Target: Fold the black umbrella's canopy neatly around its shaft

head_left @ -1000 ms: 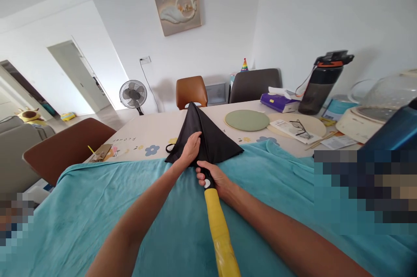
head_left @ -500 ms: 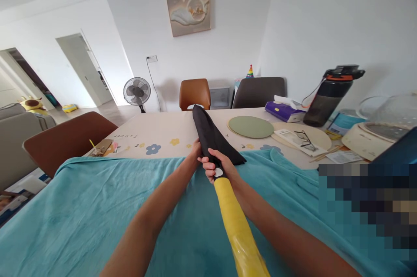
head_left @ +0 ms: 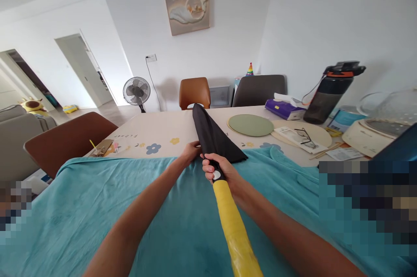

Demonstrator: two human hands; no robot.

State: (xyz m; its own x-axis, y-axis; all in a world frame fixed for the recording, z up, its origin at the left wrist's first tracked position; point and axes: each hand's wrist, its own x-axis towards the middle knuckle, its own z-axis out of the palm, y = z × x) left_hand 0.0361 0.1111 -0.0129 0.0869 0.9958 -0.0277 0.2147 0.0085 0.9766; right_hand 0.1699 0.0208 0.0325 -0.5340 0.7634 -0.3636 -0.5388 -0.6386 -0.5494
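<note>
What looks like a folded umbrella (head_left: 213, 136) points away from me over the table, its black fabric spread into a flap on the right. Its long handle (head_left: 233, 220) is yellow and runs down to the bottom edge, with a white oval on the black neck. My right hand (head_left: 221, 168) is closed around that black neck, just above the yellow part. At the left edge of the black fabric is my left hand (head_left: 191, 152), its fingers bent in against the cloth. The fabric hides some of its fingertips. Beneath both arms lies a teal blanket (head_left: 107, 199).
On the table (head_left: 156, 129), a green round placemat (head_left: 250, 125), glasses (head_left: 304, 138), a purple tissue pack (head_left: 283, 109) and a dark bottle (head_left: 329, 94) stand or lie to the right. Chairs (head_left: 194, 91) line the far side. A fan (head_left: 137, 90) stands behind, left.
My left hand has shifted slightly left along the fabric edge, and its forearm has swung left. The right hand keeps its hold, and the yellow handle has tilted slightly left.
</note>
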